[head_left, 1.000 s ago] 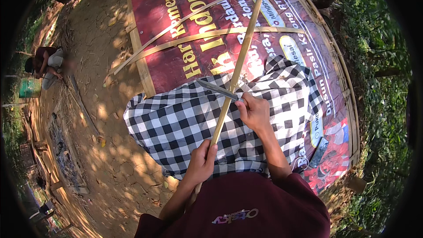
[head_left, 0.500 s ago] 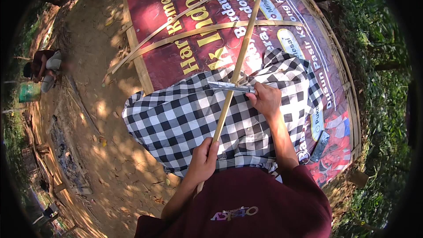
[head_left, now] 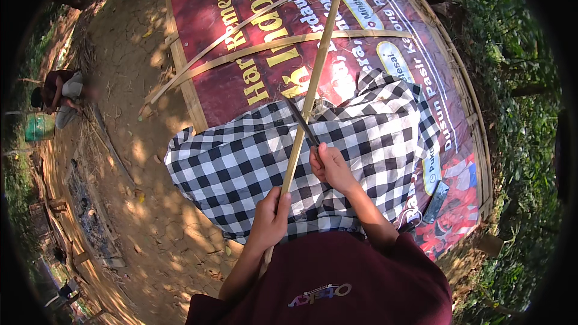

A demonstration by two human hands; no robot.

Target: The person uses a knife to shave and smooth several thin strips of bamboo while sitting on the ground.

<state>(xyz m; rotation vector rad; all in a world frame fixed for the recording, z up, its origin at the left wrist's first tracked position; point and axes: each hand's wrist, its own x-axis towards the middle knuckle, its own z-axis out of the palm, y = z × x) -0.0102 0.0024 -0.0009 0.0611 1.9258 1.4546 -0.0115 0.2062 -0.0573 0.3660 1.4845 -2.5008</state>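
A long pale bamboo strip (head_left: pixel 317 73) slants from my body out over my lap, its far end above the banner. My left hand (head_left: pixel 270 215) is wrapped round its near part. In my right hand (head_left: pixel 332 167) is a knife (head_left: pixel 302 123), gripped by its handle, which the fingers hide. The dark blade points away to the left and crosses the strip around its middle; whether it touches cannot be told. Beneath both hands a black-and-white checked cloth (head_left: pixel 241 156) covers my lap.
A maroon printed banner (head_left: pixel 211 36) lies ahead on a bamboo-edged platform. Two thin bamboo strips (head_left: pixel 265 45) rest on it. A dark rectangular block (head_left: pixel 436 201) lies at right. Another person (head_left: pixel 63 93) crouches at far left beside a green container (head_left: pixel 40 127). Bare earth (head_left: pixel 129 144) stretches left.
My right hand has drawn the knife back toward my body, and the blade has turned from nearly crosswise to steeply slanted. The strip's far end has swung slightly left.
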